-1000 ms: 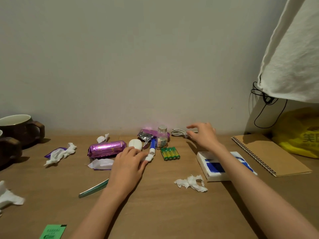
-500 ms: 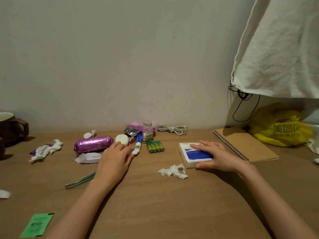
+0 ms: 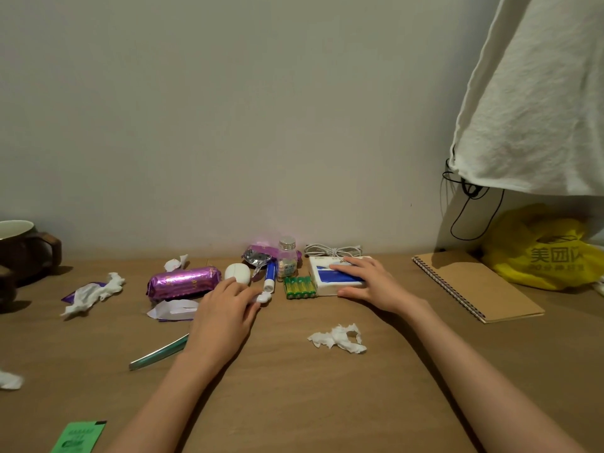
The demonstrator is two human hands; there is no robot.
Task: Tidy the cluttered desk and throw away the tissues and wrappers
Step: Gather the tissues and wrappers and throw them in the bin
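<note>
Hands flat among desk clutter

Crumpled white tissue (image 3: 94,293) lies far left on my wooden desk (image 3: 294,387), then the shiny purple foil snack wrapper (image 3: 183,282). My left hand (image 3: 224,317) rests palm down, fingers loosely spread, gripping nothing, fingertips touching the white cap beside the blue marker pen (image 3: 270,276). Another torn white tissue (image 3: 340,338) sits between my forearms. My right hand (image 3: 369,284) lies flat over the white-and-blue box (image 3: 322,279), thumb against its near side

Dim, warm indoor light; soft shadows fall beside the mug (image 3: 23,250) and notebook (image 3: 474,284). Slight softness overall, wide-angle bending at the edges.
</note>
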